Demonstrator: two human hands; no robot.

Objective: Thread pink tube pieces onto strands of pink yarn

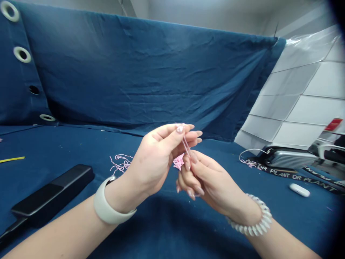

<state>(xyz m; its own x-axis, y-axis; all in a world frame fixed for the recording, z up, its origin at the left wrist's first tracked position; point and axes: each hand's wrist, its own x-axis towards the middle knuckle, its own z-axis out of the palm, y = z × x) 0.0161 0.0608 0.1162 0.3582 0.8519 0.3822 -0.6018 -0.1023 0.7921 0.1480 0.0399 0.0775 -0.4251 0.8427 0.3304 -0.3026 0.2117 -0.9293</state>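
Left hand point(153, 158): thumb and fingertips pinch pink yarn point(185, 144) from above, keeping the strand taut.
Right hand point(207, 176): fingers pressed together, gripping the strand's lower end beside a small pink knotted clump point(178, 162).
Nearby: loose pink tangle point(121, 163) on blue cloth point(81, 151).

Loose yarn point(120, 163) behind left hand point(153, 162)

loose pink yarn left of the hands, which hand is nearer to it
Left. The left hand is just to the right of the loose pink yarn; the right hand is farther right, beyond the left hand. Both hands pinch a pink strand.
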